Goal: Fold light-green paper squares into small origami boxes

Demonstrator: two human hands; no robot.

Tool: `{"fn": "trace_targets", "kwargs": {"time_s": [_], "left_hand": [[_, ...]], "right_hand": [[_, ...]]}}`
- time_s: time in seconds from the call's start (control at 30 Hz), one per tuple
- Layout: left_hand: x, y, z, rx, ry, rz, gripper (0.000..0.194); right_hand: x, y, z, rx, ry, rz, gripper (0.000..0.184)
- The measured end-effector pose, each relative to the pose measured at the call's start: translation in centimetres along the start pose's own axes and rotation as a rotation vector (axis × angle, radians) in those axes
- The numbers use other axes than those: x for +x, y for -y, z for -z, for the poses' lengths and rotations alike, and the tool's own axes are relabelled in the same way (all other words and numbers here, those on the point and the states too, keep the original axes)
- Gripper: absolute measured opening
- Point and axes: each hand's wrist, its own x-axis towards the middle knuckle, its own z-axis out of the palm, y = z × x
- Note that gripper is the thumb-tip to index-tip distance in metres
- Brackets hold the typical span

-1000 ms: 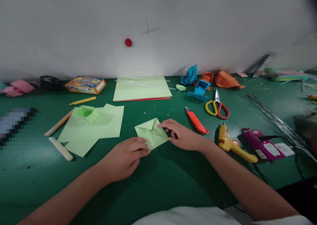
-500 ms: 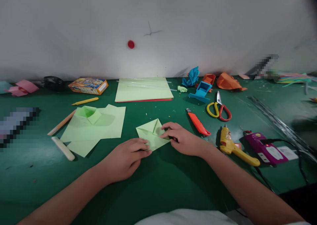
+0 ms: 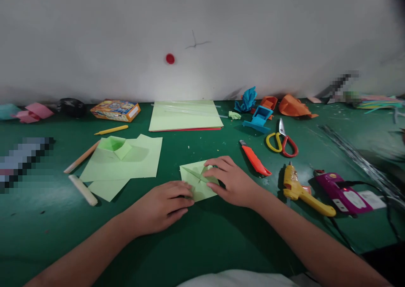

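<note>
A small folded light-green paper (image 3: 193, 178) lies on the green table (image 3: 202, 236) in front of me. My left hand (image 3: 163, 205) rests on its near left corner, fingers curled and pressing it down. My right hand (image 3: 232, 181) lies over its right side, fingertips pressing a flap flat against the paper. A folded green paper box (image 3: 114, 145) sits on loose green sheets (image 3: 126, 160) to the left.
A stack of green paper (image 3: 185, 115) lies at the back. Right of my hands are an orange utility knife (image 3: 255, 158), scissors (image 3: 281, 139), a yellow glue gun (image 3: 300, 188) and a purple device (image 3: 340, 188). A blue paper model (image 3: 258, 117) and an orange box (image 3: 115, 110) stand near the wall.
My right hand has pushed the raised flap down onto the green paper, and the piece now lies flatter. My left hand has stayed on its corner.
</note>
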Motion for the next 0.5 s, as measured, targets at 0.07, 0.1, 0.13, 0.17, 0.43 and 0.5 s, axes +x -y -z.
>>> {"fn": "trace_targets", "kwargs": {"time_s": [0.07, 0.1, 0.13, 0.17, 0.43, 0.5], "left_hand": [[0.01, 0.09, 0.01, -0.016, 0.013, -0.009, 0.023], [0.00, 0.13, 0.01, -0.020, 0.016, -0.009, 0.022], [-0.01, 0.17, -0.01, -0.019, 0.015, -0.006, 0.022], [-0.04, 0.21, -0.04, -0.015, 0.012, -0.003, 0.022], [-0.28, 0.17, -0.32, 0.043, -0.003, 0.019, 0.021], [-0.21, 0.12, -0.26, 0.058, -0.008, 0.037, 0.020]], "right_hand": [[0.15, 0.20, -0.52, -0.016, 0.011, 0.019, 0.038], [0.20, 0.26, -0.76, -0.027, 0.041, 0.030, 0.043], [0.22, 0.28, -0.95, -0.039, 0.081, 0.037, 0.045], [0.22, 0.29, -1.08, -0.052, 0.125, 0.037, 0.046], [-0.43, 0.73, -1.00, -0.135, 0.323, 0.034, 0.072], [-0.58, 0.87, -1.18, -0.152, 0.322, 0.031, 0.079]]}}
